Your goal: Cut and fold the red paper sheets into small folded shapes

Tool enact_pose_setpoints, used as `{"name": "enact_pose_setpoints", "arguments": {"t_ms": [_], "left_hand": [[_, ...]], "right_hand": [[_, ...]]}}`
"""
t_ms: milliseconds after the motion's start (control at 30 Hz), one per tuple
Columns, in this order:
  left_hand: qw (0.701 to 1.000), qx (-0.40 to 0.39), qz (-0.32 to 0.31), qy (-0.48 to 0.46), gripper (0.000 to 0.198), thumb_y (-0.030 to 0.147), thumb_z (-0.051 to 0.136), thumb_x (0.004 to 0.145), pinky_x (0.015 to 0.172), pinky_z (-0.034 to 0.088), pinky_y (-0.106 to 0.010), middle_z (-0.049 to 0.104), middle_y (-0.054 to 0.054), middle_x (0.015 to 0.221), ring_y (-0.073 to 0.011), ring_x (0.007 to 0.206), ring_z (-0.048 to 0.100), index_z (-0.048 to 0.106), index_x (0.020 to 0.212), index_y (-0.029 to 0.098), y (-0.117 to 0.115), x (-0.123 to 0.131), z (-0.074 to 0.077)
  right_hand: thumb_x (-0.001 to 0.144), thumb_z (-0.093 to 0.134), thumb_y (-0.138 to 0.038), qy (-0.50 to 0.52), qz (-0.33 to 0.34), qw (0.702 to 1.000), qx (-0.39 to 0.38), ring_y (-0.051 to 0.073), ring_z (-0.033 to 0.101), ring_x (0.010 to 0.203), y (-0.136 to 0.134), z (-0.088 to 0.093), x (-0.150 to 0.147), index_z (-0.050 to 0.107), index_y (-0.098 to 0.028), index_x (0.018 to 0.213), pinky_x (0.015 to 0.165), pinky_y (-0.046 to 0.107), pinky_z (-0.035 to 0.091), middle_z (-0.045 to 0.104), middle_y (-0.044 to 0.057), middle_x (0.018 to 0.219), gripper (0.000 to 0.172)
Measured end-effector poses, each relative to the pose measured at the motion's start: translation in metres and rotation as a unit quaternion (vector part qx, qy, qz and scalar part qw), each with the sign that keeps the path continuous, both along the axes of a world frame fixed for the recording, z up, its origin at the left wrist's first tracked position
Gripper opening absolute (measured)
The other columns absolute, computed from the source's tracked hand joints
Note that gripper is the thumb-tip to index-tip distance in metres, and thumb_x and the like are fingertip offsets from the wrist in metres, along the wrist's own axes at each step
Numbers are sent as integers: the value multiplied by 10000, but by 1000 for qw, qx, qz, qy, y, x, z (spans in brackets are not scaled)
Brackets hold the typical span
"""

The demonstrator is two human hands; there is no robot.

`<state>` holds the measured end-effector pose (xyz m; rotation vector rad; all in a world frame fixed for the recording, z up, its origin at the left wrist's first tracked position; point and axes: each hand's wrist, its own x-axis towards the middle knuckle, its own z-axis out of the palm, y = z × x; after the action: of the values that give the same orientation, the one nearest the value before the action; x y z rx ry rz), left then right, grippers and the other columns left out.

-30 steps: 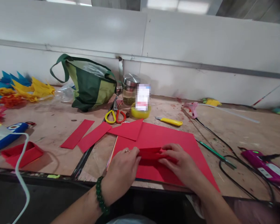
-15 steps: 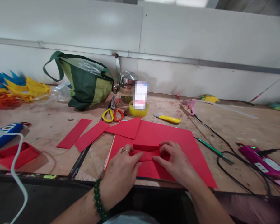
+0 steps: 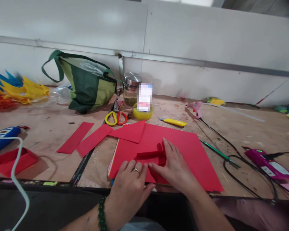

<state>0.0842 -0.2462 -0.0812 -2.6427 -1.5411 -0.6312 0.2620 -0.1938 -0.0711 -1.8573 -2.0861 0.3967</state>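
Note:
A piece of folded red paper with a raised dark fold lies on a stack of red paper sheets at the table's near edge. The fingers of my left hand curl over the near flap of the folded piece, its thumb low at the sheet's edge. My right hand spans the right end of the same piece, its thumb on the near flap and its fingers stretched along the far side. Both hands partly cover the fold. Several red paper strips lie to the left, beside a folded red paper shape.
Scissors, a yellow tape roll with a blurred phone and a glass jar stand behind. A yellow cutter, pink glue gun, green pen-like tool and cables lie right. A green bag sits back left.
My left hand has slid toward the near edge and turned palm-down over the flap. My right hand's fingers have stretched out from a pinch toward the far side of the fold.

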Motion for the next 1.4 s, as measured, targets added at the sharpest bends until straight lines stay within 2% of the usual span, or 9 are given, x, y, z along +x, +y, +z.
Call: {"name": "enact_pose_setpoints", "arguments": {"t_ms": [433, 500, 633, 700, 767, 933, 1067, 1200, 1400], "left_hand": [[995, 21, 7, -101, 288, 242, 583, 856, 856, 422, -459, 714, -21, 1078, -265, 948, 574, 660, 1133, 230, -11, -20, -9], [995, 7, 0, -104, 297, 218, 563, 864, 863, 424, -463, 704, -28, 1119, -264, 951, 572, 650, 1146, 239, -13, -25, -9], [992, -78, -7, -100, 341, 261, 519, 900, 797, 475, -424, 704, -82, 1017, -257, 895, 595, 574, 1232, 206, -3, -30, 1], [987, -124, -3, -104, 420, 275, 482, 926, 747, 492, -374, 696, -73, 917, -234, 830, 618, 467, 1335, 180, 10, -28, 10], [986, -150, 4, -79, 451, 273, 468, 937, 710, 491, -341, 694, -65, 867, -225, 784, 641, 415, 1371, 161, 26, -21, 22], [983, -168, 65, 21, 207, 274, 500, 909, 657, 455, -330, 706, -114, 824, -276, 776, 674, 641, 1007, 158, 53, -9, 40], [983, -164, 82, -18, 99, 248, 568, 847, 639, 425, -302, 690, -70, 765, -248, 747, 659, 628, 876, 175, 58, -14, 38], [981, -152, 79, -87, 15, 197, 594, 783, 688, 411, -294, 648, -34, 828, -210, 796, 613, 601, 796, 193, 59, -19, 32], [951, -180, 31, -251, 112, 96, 438, 798, 626, 415, -227, 565, 30, 720, -127, 675, 549, 484, 815, 197, 59, -14, 27]], "right_hand": [[803, 510, -376, 65, 29, 997, -13, 276, 354, 1370, 4, -7, 45, 302, -172, 1446, 1111, 494, 303, 390, 168, 1479, 706], [794, 532, -365, 90, 19, 996, 15, 286, 458, 1285, 1, -5, 46, 389, -172, 1368, 1053, 493, 377, 489, 174, 1385, 622], [841, 522, -321, 132, -6, 989, 71, 228, 645, 837, -9, 4, 38, 580, -200, 898, 762, 373, 521, 660, 72, 884, 146], [888, 501, -316, 128, 47, 988, 75, 200, 637, 798, -14, 7, 29, 607, -212, 830, 731, 332, 511, 646, 43, 839, 159], [903, 522, -321, 93, 99, 987, 83, 209, 632, 904, -14, 8, 20, 662, -232, 954, 775, 330, 506, 647, 54, 972, 174], [868, 614, -373, -4, 126, 990, 63, 231, 626, 870, -5, 10, 12, 631, -261, 1217, 716, 346, 518, 618, 73, 982, 367], [874, 598, -447, 0, 153, 986, 70, 252, 598, 965, 0, 17, 14, 634, -254, 1208, 800, 397, 517, 618, 90, 1060, 388], [770, 733, -237, -9, 187, 976, 113, 284, 530, 1120, 5, 19, 9, 619, -241, 1210, 911, 438, 485, 598, 95, 1222, 454], [712, 723, -107, -7, 240, 956, 167, 256, 567, 987, 5, 22, -1, 646, -225, 1080, 826, 397, 518, 636, 75, 1085, 394]]}}
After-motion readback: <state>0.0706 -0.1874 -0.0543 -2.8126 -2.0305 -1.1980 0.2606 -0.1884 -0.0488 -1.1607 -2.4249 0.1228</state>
